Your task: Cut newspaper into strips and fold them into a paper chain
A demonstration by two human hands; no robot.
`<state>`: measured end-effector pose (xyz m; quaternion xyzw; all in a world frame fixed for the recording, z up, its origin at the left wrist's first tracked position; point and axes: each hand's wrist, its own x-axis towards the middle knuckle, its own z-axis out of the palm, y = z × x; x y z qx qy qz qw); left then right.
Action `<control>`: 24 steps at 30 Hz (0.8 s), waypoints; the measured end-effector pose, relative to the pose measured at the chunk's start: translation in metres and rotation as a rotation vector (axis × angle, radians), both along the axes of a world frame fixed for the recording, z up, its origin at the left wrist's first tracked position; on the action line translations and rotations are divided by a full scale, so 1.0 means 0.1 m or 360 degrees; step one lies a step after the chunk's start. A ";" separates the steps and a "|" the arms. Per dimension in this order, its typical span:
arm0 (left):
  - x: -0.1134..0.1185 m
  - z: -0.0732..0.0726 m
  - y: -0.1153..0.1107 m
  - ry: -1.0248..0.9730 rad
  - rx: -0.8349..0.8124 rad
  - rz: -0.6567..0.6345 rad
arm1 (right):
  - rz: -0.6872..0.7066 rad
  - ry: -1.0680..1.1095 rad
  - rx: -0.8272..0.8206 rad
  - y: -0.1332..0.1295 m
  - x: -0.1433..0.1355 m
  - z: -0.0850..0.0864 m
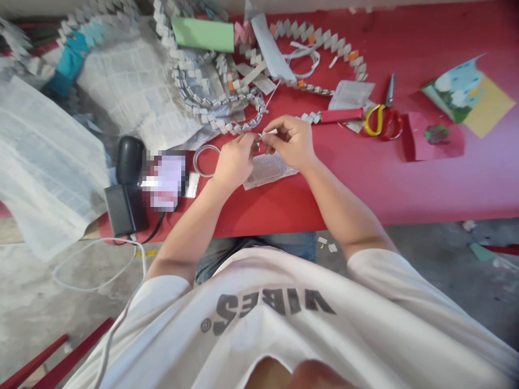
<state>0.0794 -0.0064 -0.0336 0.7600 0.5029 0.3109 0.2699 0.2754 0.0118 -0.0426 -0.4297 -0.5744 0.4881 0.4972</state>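
My left hand and my right hand meet over the red table, both closed with fingertips pinched together. Between them is a small white folded paper strip, mostly hidden by the fingers. Under the hands lies a folded piece of printed paper. Just beyond them a long zigzag folded-paper chain curls across the table. A silver-grey ring lies beside my left hand. To the right of my right hand is a red strip-like piece, beside a short length of chain.
Scissors with yellow and red handles lie right, near colourful paper. A green paper block and newspaper sheets are at the back left. A blurred phone-like screen, black adapter and white cable sit left.
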 end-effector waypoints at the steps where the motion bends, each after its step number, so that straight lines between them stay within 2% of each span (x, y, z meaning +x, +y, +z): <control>1: 0.00 0.00 0.00 0.0019 0.0019 -0.0001 | 0.0007 -0.0003 0.0017 0.00 0.00 -0.02; 6: 0.01 0.01 -0.01 0.0373 0.0150 0.0003 | 0.0084 -0.0063 0.0187 0.00 0.02 -0.13; 10: -0.02 0.02 0.01 0.0764 0.0249 -0.0040 | 0.0140 -0.0347 0.0492 0.04 0.11 -0.17; 13: -0.06 0.01 0.03 0.0875 0.0300 -0.0095 | 0.0146 -0.0603 0.0797 0.07 0.15 -0.14; 15: -0.07 0.00 0.05 0.0886 0.0325 -0.0124 | 0.0169 -0.0733 0.0904 0.07 0.16 -0.11; 24: -0.06 -0.01 0.05 0.0983 0.0375 -0.0174 | 0.0180 -0.0969 0.0850 0.03 0.15 -0.06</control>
